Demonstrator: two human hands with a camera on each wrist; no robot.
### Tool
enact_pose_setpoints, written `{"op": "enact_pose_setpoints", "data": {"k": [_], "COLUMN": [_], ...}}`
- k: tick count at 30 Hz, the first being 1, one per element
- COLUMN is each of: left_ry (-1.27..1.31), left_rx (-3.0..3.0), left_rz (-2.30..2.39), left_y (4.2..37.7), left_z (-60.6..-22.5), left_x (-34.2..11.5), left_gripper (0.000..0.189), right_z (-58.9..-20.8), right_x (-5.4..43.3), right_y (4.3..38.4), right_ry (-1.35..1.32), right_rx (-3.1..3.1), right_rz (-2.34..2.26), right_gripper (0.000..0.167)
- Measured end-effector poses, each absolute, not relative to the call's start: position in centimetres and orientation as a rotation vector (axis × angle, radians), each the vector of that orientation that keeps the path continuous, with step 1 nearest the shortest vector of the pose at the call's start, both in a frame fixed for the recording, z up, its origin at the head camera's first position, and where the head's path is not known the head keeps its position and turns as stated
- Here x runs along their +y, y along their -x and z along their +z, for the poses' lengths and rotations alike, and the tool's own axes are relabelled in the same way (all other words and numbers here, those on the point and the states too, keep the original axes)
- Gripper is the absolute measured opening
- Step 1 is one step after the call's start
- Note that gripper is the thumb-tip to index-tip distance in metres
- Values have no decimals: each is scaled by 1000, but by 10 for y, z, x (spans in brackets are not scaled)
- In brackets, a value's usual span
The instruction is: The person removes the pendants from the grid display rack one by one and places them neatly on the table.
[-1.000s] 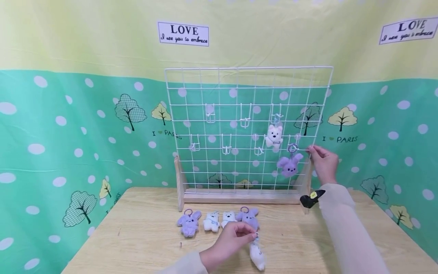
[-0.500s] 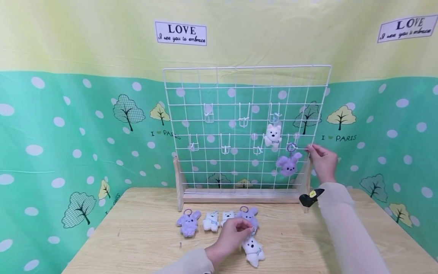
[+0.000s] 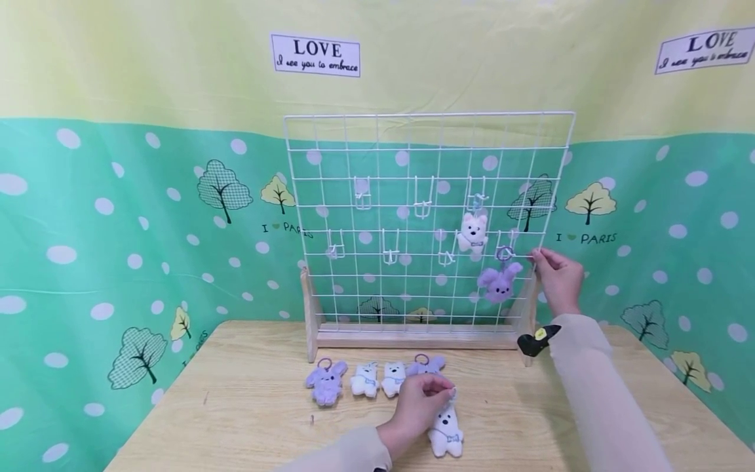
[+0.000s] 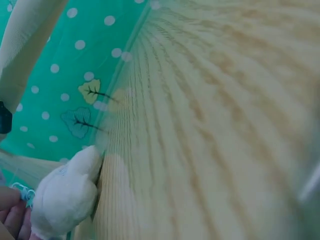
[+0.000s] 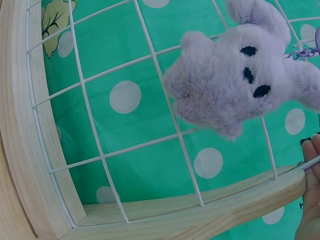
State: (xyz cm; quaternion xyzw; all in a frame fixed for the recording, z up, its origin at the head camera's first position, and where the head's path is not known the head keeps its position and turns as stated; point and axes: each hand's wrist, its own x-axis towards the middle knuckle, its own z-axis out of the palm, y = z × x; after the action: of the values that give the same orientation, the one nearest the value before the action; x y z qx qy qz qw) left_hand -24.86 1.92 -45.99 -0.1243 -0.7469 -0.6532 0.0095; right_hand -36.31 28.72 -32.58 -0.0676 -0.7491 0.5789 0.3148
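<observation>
Head view, left grip (image 3: 415,405) pinching white bear (image 3: 446,434), right grip (image 3: 559,278) pinching grid (image 3: 427,115), one purple bunny (image 3: 434,366) half-hidden

Soft, even light brightens the head view, leaving a pale sheen on the far yellow cloth (image 3: 507,59) and a faint shadow on the tabletop (image 3: 495,426) left of the right sleeve (image 3: 601,387). The left wrist view is hazy, blurring rightward; the right wrist view looks crisper, its leftmost grid wires (image 5: 34,106) bowed.

Draped at twelve in yellow-over-green cloth (image 3: 489,72), labelled LOVE at eleven, two; fronted at six by wood-grained surface (image 3: 236,419).
</observation>
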Motion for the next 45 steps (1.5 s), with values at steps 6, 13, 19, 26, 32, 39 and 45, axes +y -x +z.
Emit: {"op": "enact_pose_setpoints", "data": {"k": [6, 13, 19, 26, 32, 39, 45], "left_ry": [248, 199, 192, 197, 204, 287, 362], "left_rx": [-2299, -2314, -2279, -2265, -2224, -2080, -1965], "left_rz": [-2085, -2083, -2107, -2133, -2187, -2230, -2194], "left_y": [252, 253, 253, 258, 265, 279, 291], "left_z": [-462, -461, -462, -461, -442, -389, -335], "left_x": [20, 17, 15, 13, 10, 10, 14], "left_gripper": [9, 10, 12, 13, 15, 18, 18], "right_z": [-326, -325, -325, -324, -325, -325, -326], "right_x": [287, 287, 287, 288, 288, 287, 287], "right_y": [363, 363, 363, 362, 362, 362, 363], "right_ry": [184, 191, 172, 183, 186, 187, 170], "right_rx": [-1994, -1988, -1989, -1982, -2000, -1990, -1985], "right_rz": [1509, 1518, 1506, 1524, 1529, 1527, 1524], "right_gripper": [47, 45, 45, 46, 44, 43, 44]}}
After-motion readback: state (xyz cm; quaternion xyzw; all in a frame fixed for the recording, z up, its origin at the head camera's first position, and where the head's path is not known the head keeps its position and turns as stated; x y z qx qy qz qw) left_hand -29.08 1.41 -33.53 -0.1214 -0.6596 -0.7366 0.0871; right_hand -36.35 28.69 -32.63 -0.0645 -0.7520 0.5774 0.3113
